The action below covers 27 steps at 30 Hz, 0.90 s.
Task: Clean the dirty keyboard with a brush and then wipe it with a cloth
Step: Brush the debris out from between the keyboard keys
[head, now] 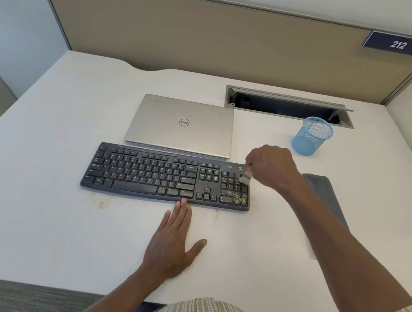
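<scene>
A black keyboard (158,173) lies across the middle of the white desk (25,221). Brownish crumbs (237,198) are piled on its number pad at the right end. My right hand (271,166) grips a small brush (245,178) whose pale bristles touch the upper keys of the number pad. My left hand (174,243) lies flat on the desk with straight fingers, and its fingertips touch the keyboard's front edge. A grey cloth (326,197) lies on the desk to the right of the keyboard, partly hidden behind my right forearm.
A shut silver laptop (181,124) sits just behind the keyboard. A blue mesh pen cup (311,136) stands at the back right, in front of an open cable slot (289,107). Some crumbs (102,204) lie on the desk before the keyboard. A partition wall (192,33) backs the desk.
</scene>
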Motion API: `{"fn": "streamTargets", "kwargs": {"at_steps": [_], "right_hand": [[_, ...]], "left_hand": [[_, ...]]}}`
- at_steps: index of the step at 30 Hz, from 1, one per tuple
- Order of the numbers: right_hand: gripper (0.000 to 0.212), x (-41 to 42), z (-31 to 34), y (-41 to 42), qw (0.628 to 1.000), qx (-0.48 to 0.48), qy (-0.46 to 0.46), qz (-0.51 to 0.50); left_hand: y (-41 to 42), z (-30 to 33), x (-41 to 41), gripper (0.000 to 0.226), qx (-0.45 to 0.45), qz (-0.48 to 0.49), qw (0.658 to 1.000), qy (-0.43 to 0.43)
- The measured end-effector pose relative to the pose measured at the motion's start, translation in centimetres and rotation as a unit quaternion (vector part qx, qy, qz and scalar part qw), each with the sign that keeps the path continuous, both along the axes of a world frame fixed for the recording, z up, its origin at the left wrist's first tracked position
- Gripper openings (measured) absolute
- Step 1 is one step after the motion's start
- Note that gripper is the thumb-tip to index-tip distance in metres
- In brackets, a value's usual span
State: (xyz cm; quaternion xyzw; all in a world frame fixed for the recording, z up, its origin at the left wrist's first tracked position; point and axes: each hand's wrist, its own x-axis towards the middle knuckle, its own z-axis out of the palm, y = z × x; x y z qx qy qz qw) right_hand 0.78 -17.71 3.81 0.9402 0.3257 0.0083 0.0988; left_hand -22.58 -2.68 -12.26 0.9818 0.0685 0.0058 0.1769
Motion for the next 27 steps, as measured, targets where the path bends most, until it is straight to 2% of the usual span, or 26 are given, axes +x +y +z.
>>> {"fn": "streamTargets", "kwargs": {"at_steps": [5, 9, 15, 17, 19, 24, 27], "right_hand": [[0.016, -0.1, -1.5, 0.0, 0.978, 0.132, 0.038, -0.157], [0.016, -1.1, -2.6, -0.7, 0.958, 0.164, 0.110, -0.209], [0.010, -1.1, -0.9, 0.1, 0.949, 0.200, 0.092, -0.227], [0.006, -2.0, -0.9, 0.3, 0.951, 0.174, 0.115, -0.230], [0.012, -2.4, -0.8, 0.3, 0.957, 0.135, 0.125, -0.225], [0.013, -2.1, -0.1, 0.5, 0.957, 0.161, 0.094, -0.223], [0.017, -2.8, -0.5, 0.5, 0.965, 0.125, 0.108, -0.206]], "left_hand": [[0.0, -0.1, 0.0, 0.089, 0.000, 0.003, 1.000, -0.002], [0.0, -0.2, 0.0, 0.088, 0.001, 0.002, 1.000, -0.003], [0.0, -0.2, 0.0, 0.089, 0.004, 0.001, 1.000, 0.002], [0.1, 0.0, 0.0, 0.090, 0.004, 0.000, 1.000, 0.003], [0.0, 0.0, 0.1, 0.091, 0.003, 0.000, 1.000, 0.005], [0.1, -0.2, 0.0, 0.090, 0.004, 0.001, 1.000, 0.003], [0.0, -0.3, 0.0, 0.090, 0.001, 0.002, 1.000, 0.001]]}}
